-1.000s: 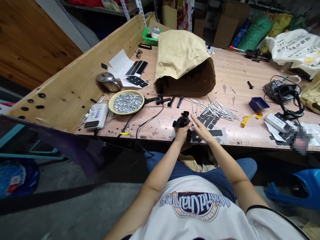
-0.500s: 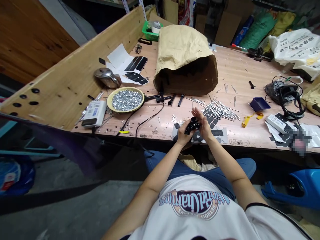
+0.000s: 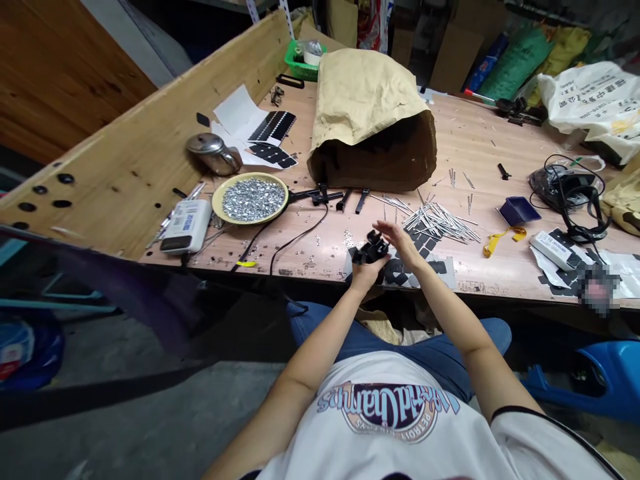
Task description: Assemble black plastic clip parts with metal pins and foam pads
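My left hand (image 3: 367, 273) is wrapped round a black plastic part (image 3: 371, 248) with several prongs, above the table's front edge. My right hand (image 3: 400, 241) is close on its right side, fingers stretched out towards the top of the part; whether they touch it I cannot tell. Beneath both hands lie flat black pads on a grey sheet (image 3: 443, 270). A loose heap of thin metal rods (image 3: 440, 223) spreads just beyond my right hand. Farther back, several black plastic pieces (image 3: 363, 200) lie in front of the open mouth of a big brown paper bag (image 3: 367, 100).
On the left are a yellow dish (image 3: 216, 208) of small metal bits, a metal pot (image 3: 210, 150) and a white box (image 3: 186, 227). A black cable (image 3: 300, 237) crosses the tabletop. To the right stand a purple tray (image 3: 520, 210), yellow tape (image 3: 493, 247) and a black headset (image 3: 583, 207).
The black part has shifted a little left in my left hand and shows more of its prongs. My right hand has drawn slightly left and lower, its fingers now slanting towards the part.
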Available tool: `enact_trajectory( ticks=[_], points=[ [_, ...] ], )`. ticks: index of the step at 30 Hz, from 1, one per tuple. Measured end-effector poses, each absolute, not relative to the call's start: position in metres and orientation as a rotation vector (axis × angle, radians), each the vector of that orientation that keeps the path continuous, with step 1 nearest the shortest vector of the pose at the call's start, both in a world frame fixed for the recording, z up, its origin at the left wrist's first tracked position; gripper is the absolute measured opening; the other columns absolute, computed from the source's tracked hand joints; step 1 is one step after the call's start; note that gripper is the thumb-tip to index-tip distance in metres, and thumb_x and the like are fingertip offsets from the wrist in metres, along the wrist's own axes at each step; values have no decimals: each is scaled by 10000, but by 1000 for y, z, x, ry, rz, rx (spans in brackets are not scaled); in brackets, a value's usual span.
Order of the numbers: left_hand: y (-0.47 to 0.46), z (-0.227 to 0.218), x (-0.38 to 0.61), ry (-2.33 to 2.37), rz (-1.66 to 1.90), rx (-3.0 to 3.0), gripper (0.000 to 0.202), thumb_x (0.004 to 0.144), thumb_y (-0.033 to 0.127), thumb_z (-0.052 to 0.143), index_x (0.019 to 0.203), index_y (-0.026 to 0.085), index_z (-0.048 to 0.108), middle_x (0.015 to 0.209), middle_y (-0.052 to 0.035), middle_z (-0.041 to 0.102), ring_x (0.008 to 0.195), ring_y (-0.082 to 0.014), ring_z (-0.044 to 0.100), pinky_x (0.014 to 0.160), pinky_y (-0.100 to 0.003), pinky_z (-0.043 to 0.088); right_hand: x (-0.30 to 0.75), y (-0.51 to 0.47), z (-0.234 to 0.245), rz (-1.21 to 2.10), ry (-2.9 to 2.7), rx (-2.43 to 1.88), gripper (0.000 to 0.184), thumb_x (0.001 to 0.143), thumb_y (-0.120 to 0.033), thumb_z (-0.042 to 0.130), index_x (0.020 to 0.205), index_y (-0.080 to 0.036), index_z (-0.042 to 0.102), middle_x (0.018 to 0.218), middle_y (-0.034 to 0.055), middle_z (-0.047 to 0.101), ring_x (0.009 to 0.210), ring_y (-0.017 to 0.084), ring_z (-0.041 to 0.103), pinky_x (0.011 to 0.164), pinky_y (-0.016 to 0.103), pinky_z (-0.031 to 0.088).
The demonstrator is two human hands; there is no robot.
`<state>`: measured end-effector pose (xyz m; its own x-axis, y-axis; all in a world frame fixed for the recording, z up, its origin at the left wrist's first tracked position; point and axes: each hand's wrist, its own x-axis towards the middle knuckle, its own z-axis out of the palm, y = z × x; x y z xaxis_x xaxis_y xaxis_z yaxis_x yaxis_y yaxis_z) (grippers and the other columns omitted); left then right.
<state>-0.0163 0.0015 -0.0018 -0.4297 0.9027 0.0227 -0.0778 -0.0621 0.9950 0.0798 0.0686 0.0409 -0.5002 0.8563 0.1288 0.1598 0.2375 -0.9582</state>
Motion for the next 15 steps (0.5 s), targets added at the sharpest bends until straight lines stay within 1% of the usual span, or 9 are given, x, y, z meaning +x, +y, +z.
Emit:
enact_trajectory(
  ticks=[1, 3, 4, 6, 8, 10, 12, 15],
  points=[
    [2, 0, -18, 1385, 1670, 834, 249, 564, 342, 750, 719, 190, 629, 752, -20, 686, 753, -205, 662, 802, -391, 524, 71, 82, 41, 1241, -1876, -1028, 526, 892, -599, 288, 1088, -204, 575, 1143, 78, 631, 1086, 191, 569, 955, 378, 429],
    [3, 5, -22, 1265, 1763, 602, 271, 545, 355, 755, 693, 175, 617, 677, -4, 668, 650, -175, 656, 729, -355, 539, 48, 109, 41, 997, -2007, -1295, 406, 906, -490, 372, 992, -157, 587, 1066, 108, 647, 1031, 212, 582, 928, 371, 431],
    [3, 8, -24, 1213, 1776, 507, 282, 533, 359, 759, 675, 167, 608, 624, 7, 651, 592, -162, 645, 678, -336, 541, 35, 121, 41, 870, -2067, -1439, 354, 907, -432, 407, 983, -133, 581, 1055, 135, 644, 1022, 232, 583, 923, 381, 425],
    [3, 15, -30, 1141, 1780, 386, 299, 497, 343, 775, 642, 153, 596, 549, 20, 623, 522, -147, 628, 610, -300, 532, 9, 139, 41, 690, -2135, -1656, 331, 888, -369, 473, 1053, -90, 541, 1071, 186, 631, 1027, 276, 580, 911, 407, 421],
    [2, 21, -37, 1093, 1797, 324, 309, 454, 300, 797, 635, 144, 602, 561, 16, 640, 504, -135, 625, 589, -275, 524, -9, 149, 41, 638, -2157, -1742, 349, 870, -292, 506, 1134, -65, 490, 1088, 212, 621, 1027, 296, 581, 897, 416, 426],
    [1, 24, -44, 1054, 1821, 272, 325, 423, 264, 809, 657, 142, 619, 623, 6, 672, 504, -125, 626, 582, -263, 518, -16, 151, 39, 662, -2154, -1732, 326, 854, -194, 488, 1153, -64, 487, 1083, 203, 627, 1014, 285, 589, 887, 402, 433],
    [2, 23, -51, 1030, 1831, 209, 337, 409, 241, 812, 676, 144, 630, 655, 2, 684, 510, -123, 628, 576, -261, 514, -11, 145, 35, 678, -2148, -1692, 319, 843, -140, 453, 1151, -84, 515, 1079, 166, 635, 1001, 250, 591, 889, 369, 440],
    [7, 16, -57, 1019, 1835, 99, 300, 435, 223, 802, 668, 144, 629, 629, 7, 672, 523, -126, 631, 606, -280, 526, 13, 121, 26, 671, -2129, -1425, 359, 852, -196, 456, 1193, -123, 539, 1002, 100, 650, 901, 192, 598, 851, 323, 465]
  ],
)
